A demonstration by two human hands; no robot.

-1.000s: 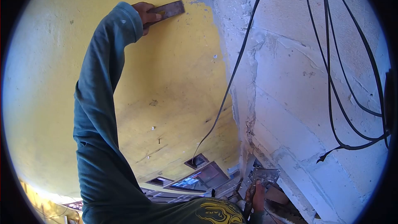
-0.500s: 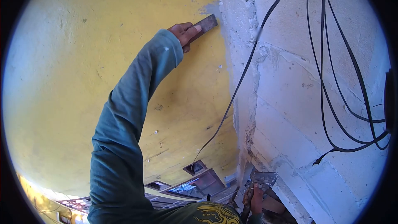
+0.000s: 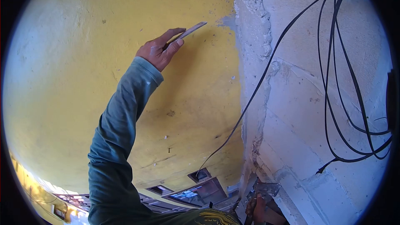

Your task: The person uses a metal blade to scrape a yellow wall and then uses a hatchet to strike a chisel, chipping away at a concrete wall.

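My left hand, at the end of a blue-green sleeve, grips a thin flat scraper between thumb and fingers. Its blade shows nearly edge-on, tip toward the upper right, in front of the yellow wall. Just right of the tip is a grey plaster smear beside the corner. Low in the view, my right hand is closed by a dark grey flat piece; I cannot tell what this piece is.
A rough plastered corner joins the yellow wall to a pale block wall. Black cables hang in loops on the right, one running down to a small opening. A window lies below. A nail sticks out of the yellow wall.
My left hand has drawn back left and slightly down from the corner, turning the scraper from flat-on to nearly edge-on. The view has shifted, moving the walls right and down in frame.
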